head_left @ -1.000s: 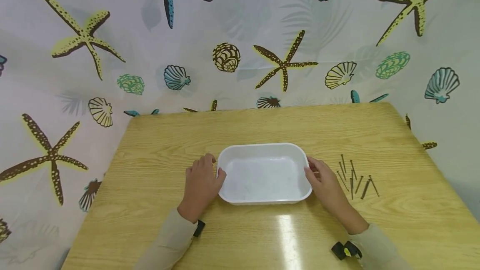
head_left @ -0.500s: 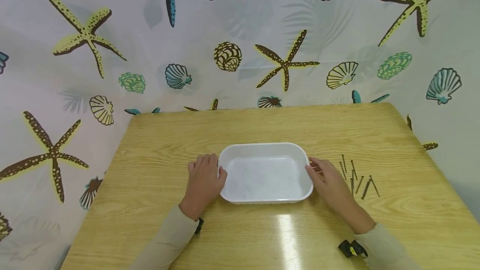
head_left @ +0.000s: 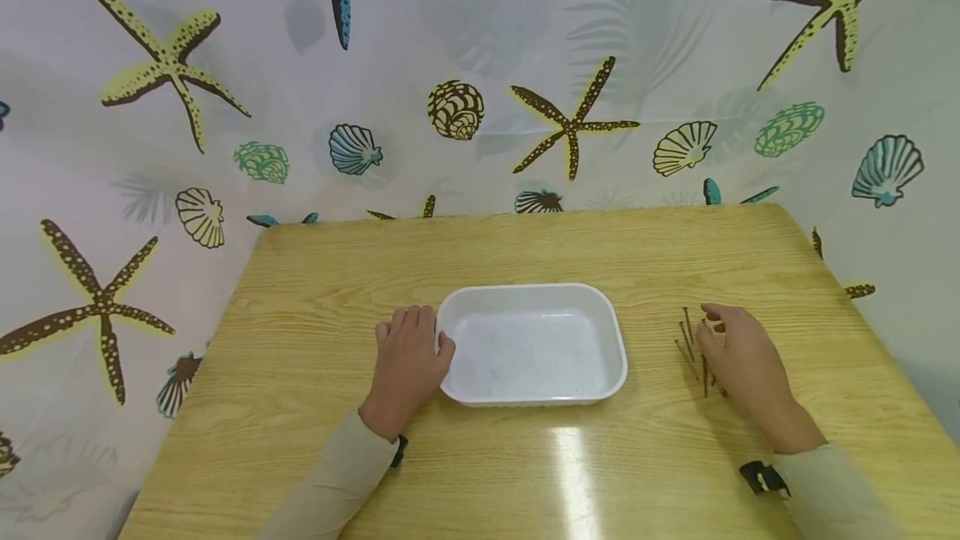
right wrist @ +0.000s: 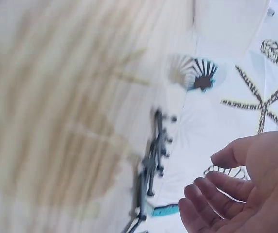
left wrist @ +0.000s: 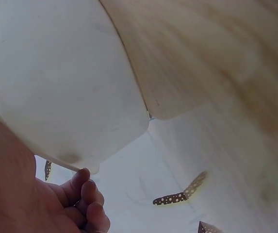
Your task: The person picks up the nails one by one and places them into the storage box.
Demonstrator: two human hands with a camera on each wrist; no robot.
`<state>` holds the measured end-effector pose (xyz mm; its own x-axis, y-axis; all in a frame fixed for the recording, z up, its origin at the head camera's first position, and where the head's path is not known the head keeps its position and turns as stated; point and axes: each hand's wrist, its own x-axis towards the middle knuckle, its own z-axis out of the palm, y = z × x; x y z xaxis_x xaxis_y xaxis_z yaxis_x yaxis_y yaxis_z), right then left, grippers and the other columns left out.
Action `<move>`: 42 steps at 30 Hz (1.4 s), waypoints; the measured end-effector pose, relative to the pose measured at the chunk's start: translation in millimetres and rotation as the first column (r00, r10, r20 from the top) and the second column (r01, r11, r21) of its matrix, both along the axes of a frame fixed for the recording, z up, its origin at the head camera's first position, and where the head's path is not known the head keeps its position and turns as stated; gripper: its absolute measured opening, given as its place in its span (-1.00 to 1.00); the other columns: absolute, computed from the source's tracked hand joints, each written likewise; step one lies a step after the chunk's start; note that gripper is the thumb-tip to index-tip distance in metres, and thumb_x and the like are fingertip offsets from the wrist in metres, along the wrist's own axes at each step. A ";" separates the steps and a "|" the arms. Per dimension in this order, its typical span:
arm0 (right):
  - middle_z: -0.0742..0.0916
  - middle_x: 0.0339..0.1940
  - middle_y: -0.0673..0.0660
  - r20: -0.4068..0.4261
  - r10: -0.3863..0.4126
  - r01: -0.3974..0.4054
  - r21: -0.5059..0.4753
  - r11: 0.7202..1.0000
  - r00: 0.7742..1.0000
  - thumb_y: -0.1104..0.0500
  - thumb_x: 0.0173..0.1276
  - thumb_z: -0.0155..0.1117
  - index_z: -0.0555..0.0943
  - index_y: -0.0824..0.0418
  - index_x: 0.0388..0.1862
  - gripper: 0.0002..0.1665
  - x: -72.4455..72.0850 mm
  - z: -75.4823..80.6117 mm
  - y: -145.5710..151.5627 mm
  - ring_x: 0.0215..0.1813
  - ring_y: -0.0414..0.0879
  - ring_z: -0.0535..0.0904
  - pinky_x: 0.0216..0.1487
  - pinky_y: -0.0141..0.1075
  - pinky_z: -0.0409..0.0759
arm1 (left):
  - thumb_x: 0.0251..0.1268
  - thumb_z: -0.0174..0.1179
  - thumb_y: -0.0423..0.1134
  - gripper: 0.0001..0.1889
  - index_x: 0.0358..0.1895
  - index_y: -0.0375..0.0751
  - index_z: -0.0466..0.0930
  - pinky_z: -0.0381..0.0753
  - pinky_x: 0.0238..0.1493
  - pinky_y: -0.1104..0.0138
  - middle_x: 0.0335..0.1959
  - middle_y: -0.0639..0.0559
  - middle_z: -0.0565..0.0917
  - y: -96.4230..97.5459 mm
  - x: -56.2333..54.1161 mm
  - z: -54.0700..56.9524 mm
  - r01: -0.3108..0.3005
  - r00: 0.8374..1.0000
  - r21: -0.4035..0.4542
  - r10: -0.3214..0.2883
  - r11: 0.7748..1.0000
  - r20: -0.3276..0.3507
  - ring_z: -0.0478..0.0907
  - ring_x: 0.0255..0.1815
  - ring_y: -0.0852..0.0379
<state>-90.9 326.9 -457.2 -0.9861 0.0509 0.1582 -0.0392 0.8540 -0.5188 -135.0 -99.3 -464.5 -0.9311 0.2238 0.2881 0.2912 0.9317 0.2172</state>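
Note:
A white rectangular plastic tray (head_left: 534, 348) with rounded corners stands in the middle of the wooden table. At its left end my left hand (head_left: 408, 361) grips the rim, thumb over the edge and fingers curled outside; in the left wrist view those fingers (left wrist: 92, 199) lie by the tray's edge (left wrist: 71, 87). Several long metal nails (head_left: 687, 348) lie in a loose bunch right of the tray. My right hand (head_left: 746, 365) hovers at the nails, hiding some of them. In the right wrist view its fingers are loosely bent and hold nothing, apart from the nails (right wrist: 151, 170).
The wood-grain table (head_left: 337, 273) extends around the tray on all sides. Behind it and at the left and right hangs a white cloth (head_left: 487, 40) printed with starfish and shells. A bright light reflection lies on the table in front of the tray.
My right hand has let go of the tray's right rim and moved right, over the nails. My left hand keeps its hold on the left end, and the tray has hardly shifted.

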 end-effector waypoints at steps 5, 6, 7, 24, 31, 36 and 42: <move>0.49 0.03 0.44 0.036 -0.033 0.033 -0.014 0.999 0.999 0.16 0.42 -0.07 0.30 0.50 0.24 -0.47 1.5 -0.8 23.0 -0.05 0.29 0.46 -0.27 0.08 0.46 | 0.17 -0.02 -0.13 -0.84 -0.43 -0.14 0.32 0.08 -0.36 0.18 -0.50 0.06 0.32 0.1 0.1 -0.8 0.004 1.000 0.000 -0.004 1.000 -0.009 0.22 -0.41 0.05; 0.49 0.02 0.45 0.043 -0.041 0.042 -0.011 0.999 0.998 0.17 0.42 -0.08 0.30 0.50 0.24 -0.47 2.0 -0.7 25.9 -0.05 0.29 0.46 -0.28 0.08 0.46 | 0.17 -0.02 -0.14 -0.84 -0.43 -0.14 0.32 0.08 -0.36 0.18 -0.50 0.06 0.31 0.1 0.2 -0.8 0.006 1.000 0.003 -0.005 1.000 -0.011 0.22 -0.42 0.05; 0.50 0.02 0.45 0.049 -0.049 0.049 -0.004 0.999 0.998 0.17 0.41 -0.08 0.30 0.51 0.23 -0.47 2.5 -0.7 28.4 -0.06 0.30 0.47 -0.28 0.08 0.47 | 0.17 -0.03 -0.14 -0.84 -0.44 -0.14 0.32 0.08 -0.37 0.18 -0.50 0.06 0.31 0.1 0.2 -1.0 0.007 1.000 0.004 -0.007 1.000 -0.013 0.22 -0.42 0.05; 0.55 -0.12 0.52 0.284 -0.105 0.089 0.067 0.994 0.953 0.07 0.40 -0.08 0.39 0.60 0.04 -0.44 29.9 -0.9 62.9 -0.14 0.35 0.49 -0.30 0.04 0.46 | 0.19 -0.02 -0.13 -0.84 -0.43 -0.13 0.32 0.09 -0.34 0.17 -0.48 0.06 0.32 1.4 -0.8 -0.8 -0.002 1.000 0.007 0.002 1.000 0.010 0.22 -0.40 0.05; 0.60 -0.21 0.44 0.396 -0.045 0.028 0.048 0.998 0.917 0.07 0.38 0.01 0.41 0.58 -0.02 -0.47 33.4 5.7 58.8 -0.18 0.30 0.52 -0.27 0.03 0.46 | 0.19 -0.02 -0.12 -0.82 -0.47 -0.09 0.27 0.07 -0.35 0.17 -0.51 0.08 0.28 -0.5 -1.2 -1.6 -0.005 1.000 0.011 0.005 1.000 0.008 0.20 -0.42 0.06; 0.61 -0.23 0.40 0.407 -0.020 0.012 0.022 1.000 0.913 0.10 0.33 0.03 0.41 0.57 -0.02 -0.49 32.9 5.8 53.9 -0.20 0.25 0.53 -0.27 0.00 0.47 | 0.19 -0.01 -0.12 -0.82 -0.47 -0.09 0.27 0.08 -0.34 0.17 -0.51 0.08 0.28 -0.8 -1.6 -2.1 -0.010 1.000 0.014 0.010 1.000 0.014 0.21 -0.42 0.06; 0.63 -0.28 0.35 0.404 -0.027 0.011 0.040 0.999 0.914 0.12 0.28 0.05 0.43 0.53 -0.06 -0.53 34.4 4.6 52.3 -0.25 0.20 0.55 -0.30 -0.01 0.46 | 0.19 -0.02 -0.13 -0.82 -0.49 -0.08 0.26 0.06 -0.35 0.17 -0.52 0.09 0.27 0.1 0.3 -0.5 -0.001 1.000 0.027 0.000 1.000 0.009 0.19 -0.44 0.07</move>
<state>-56.5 379.2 -452.7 -0.9650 0.0719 -0.2521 0.1839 0.8710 -0.4555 -134.7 -99.2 -465.0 -0.9339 0.2158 0.2851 0.2886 0.9257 0.2446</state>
